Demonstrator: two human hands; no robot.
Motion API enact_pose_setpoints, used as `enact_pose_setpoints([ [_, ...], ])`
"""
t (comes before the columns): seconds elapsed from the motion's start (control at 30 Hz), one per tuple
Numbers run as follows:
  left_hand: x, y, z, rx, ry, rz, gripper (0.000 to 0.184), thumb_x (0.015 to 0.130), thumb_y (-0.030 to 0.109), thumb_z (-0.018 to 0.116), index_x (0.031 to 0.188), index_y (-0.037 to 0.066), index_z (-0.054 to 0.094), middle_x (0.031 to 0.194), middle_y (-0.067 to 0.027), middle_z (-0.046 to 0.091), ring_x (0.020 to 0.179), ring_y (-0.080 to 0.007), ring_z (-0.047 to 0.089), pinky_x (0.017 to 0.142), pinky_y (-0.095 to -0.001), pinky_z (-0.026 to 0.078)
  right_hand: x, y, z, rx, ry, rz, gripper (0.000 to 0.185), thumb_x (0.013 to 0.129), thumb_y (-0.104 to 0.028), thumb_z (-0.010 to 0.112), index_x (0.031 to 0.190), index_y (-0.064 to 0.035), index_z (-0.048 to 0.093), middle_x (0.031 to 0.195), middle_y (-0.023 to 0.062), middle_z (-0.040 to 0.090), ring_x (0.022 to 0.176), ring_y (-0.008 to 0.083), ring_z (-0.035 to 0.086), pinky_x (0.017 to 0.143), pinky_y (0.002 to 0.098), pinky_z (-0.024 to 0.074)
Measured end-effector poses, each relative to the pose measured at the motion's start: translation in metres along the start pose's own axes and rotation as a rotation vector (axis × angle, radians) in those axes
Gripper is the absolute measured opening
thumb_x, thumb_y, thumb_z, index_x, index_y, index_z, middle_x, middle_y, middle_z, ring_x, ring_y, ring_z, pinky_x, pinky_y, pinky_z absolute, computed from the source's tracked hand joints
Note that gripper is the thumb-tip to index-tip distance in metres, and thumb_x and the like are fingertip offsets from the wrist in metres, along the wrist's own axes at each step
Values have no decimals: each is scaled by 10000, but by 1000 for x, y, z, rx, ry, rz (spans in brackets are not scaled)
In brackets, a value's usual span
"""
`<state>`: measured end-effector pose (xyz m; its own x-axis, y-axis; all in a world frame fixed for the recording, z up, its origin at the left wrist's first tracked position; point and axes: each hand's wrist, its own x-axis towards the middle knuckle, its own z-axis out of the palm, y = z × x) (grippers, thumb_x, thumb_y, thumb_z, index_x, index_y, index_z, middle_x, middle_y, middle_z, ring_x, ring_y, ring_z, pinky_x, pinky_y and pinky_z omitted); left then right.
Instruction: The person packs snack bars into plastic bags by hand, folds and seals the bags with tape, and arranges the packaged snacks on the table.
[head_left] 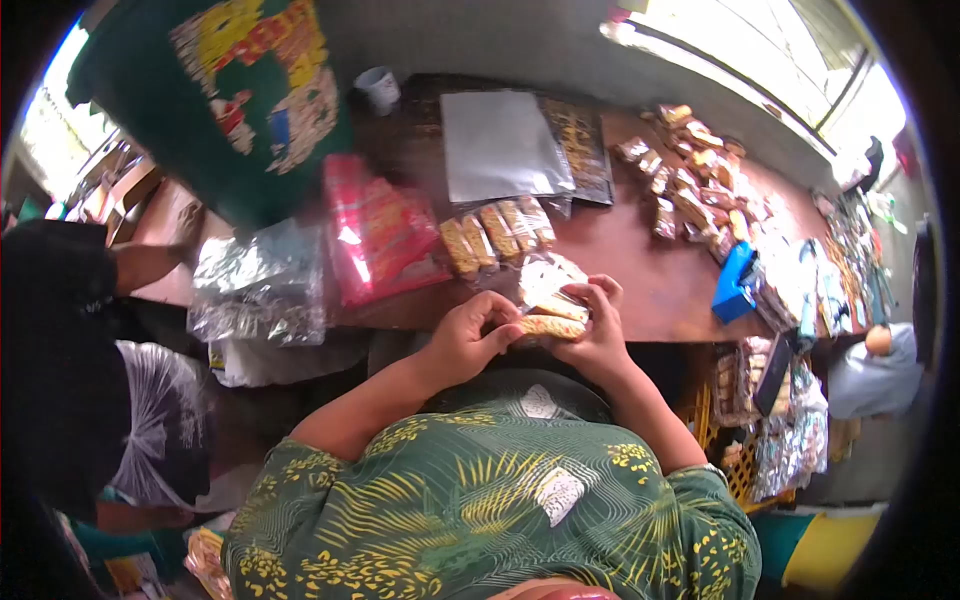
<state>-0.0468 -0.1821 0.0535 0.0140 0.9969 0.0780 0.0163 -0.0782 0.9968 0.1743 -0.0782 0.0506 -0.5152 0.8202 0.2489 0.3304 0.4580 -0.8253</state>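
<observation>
Close to my body, at the table's front edge, a clear plastic bag (548, 275) with pale golden snack bars (552, 327) is held between both hands. My left hand (472, 335) pinches its left side, thumb and fingers together at the end of the nearest bar. Curled round the right side is my right hand (598, 325), its thumb and fingers gripping the bag. Just beyond lies a row of several wrapped snack bars (498, 236) in clear film.
Pink plastic packaging (385, 235) and clear bags (258, 285) lie left, below a green bin (230, 120). Silvery sheets (500, 145) lie behind. Right are a pile of wrapped bars (695, 185) and a blue box (735, 283). Another person's arm (150, 268) reaches in at left.
</observation>
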Motion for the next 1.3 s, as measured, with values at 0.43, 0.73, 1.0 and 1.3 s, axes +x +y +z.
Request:
enact_pose_setpoints([
  [0.43, 34, 36, 45, 693, -161, 507, 125, 903, 40, 649, 1023, 74, 656, 831, -181, 692, 744, -392, 688, 677, -465, 555, -11, -2, -3, -233, 128, 93, 688, 691, -282, 880, 1254, -57, 555, 1361, 234, 359, 1326, 442, 375, 1070, 475, 432],
  [0.73, 53, 2, 64, 614, -271, 200, 137, 954, 72, 612, 1075, 54, 674, 917, -203, 710, 827, -347, 718, 735, -414, 558, -25, 7, -51, -350, -129, -49, 648, 786, -193, 835, 1381, -128, 587, 1469, 208, 487, 1347, 378, 500, 1079, 454, 458],
  [1.0, 48, -30, 33, 537, -230, 371, 183, 877, -6, 628, 1034, 45, 706, 923, -159, 722, 814, -337, 709, 728, -401, 570, -176, 30, -279, -682, 642, 623, 193, 940, -206, 699, 986, -18, 711, 930, 128, 720, 825, 194, 700, 742, 364, 558],
  [1.3, 45, -32, 27, 525, -255, 381, 134, 890, 72, 670, 1014, 72, 724, 938, -143, 725, 871, -338, 707, 785, -433, 571, -276, 156, -224, -1008, -298, 1240, 386, 870, -322, 716, 1105, -16, 730, 1018, 205, 742, 910, 315, 723, 854, 403, 563],
])
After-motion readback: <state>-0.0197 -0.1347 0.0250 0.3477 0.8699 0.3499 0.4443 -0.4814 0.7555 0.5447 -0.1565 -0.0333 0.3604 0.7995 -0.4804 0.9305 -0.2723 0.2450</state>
